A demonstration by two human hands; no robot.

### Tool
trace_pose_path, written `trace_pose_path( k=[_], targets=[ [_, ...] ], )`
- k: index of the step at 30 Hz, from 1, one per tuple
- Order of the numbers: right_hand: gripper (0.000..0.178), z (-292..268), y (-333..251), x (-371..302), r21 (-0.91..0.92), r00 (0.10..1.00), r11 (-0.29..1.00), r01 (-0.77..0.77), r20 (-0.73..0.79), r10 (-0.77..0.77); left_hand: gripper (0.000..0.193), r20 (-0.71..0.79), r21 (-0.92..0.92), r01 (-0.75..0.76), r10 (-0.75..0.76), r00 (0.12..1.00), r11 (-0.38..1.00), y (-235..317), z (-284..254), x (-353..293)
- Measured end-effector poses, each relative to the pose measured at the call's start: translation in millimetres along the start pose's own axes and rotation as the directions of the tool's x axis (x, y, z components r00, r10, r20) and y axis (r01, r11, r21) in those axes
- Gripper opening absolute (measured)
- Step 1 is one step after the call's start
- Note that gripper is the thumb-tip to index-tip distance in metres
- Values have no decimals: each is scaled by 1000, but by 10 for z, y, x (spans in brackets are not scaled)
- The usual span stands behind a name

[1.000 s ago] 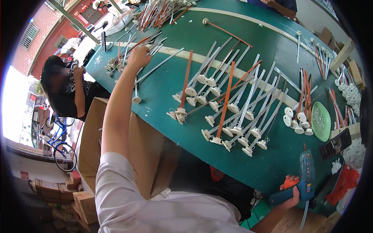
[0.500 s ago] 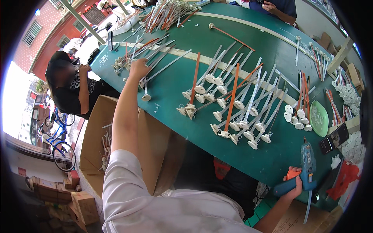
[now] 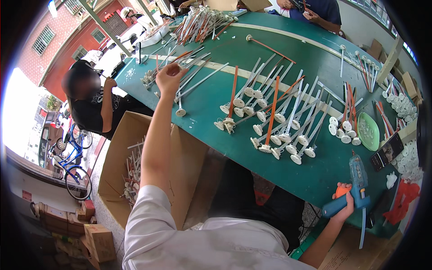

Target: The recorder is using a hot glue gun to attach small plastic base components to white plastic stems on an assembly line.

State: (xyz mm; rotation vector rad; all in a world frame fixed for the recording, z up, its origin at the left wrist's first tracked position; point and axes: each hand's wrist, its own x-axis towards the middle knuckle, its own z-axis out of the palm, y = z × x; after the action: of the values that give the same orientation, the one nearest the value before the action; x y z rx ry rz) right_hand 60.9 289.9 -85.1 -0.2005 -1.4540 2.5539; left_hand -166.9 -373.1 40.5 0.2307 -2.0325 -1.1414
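Note:
My left hand (image 3: 168, 81) is stretched out over the far left of the green table (image 3: 198, 108), fingers curled together in a pinch; what they hold, if anything, is too small to make out. Beneath and around it lie thin grey and orange strips with white round bases (image 3: 150, 78). A single strip with a white disc base (image 3: 181, 112) lies just to the near side of that hand. At the lower right, my right hand (image 3: 346, 201) grips a blue glue gun (image 3: 358, 177) with an orange trigger, nozzle pointing up. A glue stick (image 3: 362, 229) sticks out below it.
Several strips with white bases (image 3: 283, 137) cover the table's middle. A green dish (image 3: 369, 132) and a phone (image 3: 387, 152) lie at the right. A cardboard box (image 3: 121, 180) of strips stands below the table's left edge. Other people (image 3: 90, 101) sit at the table's left and far side.
My left hand has lifted off the strips at the far left, its fingers now curled upward. My right hand still grips the glue gun. The whole view has shifted slightly.

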Motion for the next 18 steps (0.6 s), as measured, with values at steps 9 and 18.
trace_pose_path(
  k=[9, 18],
  targets=[
    [41, 655, -106, -697, 3, 953, 996, -87, 292, 82, 38, 650, -760, 641, -128, 749, -105, 1220, 626, -2479],
    [35, 802, -76, -1171, -218, 613, 867, 449, 781, -121, 52, 753, -649, 760, -163, 637, -27, 1890, 587, -3586]
  ],
)
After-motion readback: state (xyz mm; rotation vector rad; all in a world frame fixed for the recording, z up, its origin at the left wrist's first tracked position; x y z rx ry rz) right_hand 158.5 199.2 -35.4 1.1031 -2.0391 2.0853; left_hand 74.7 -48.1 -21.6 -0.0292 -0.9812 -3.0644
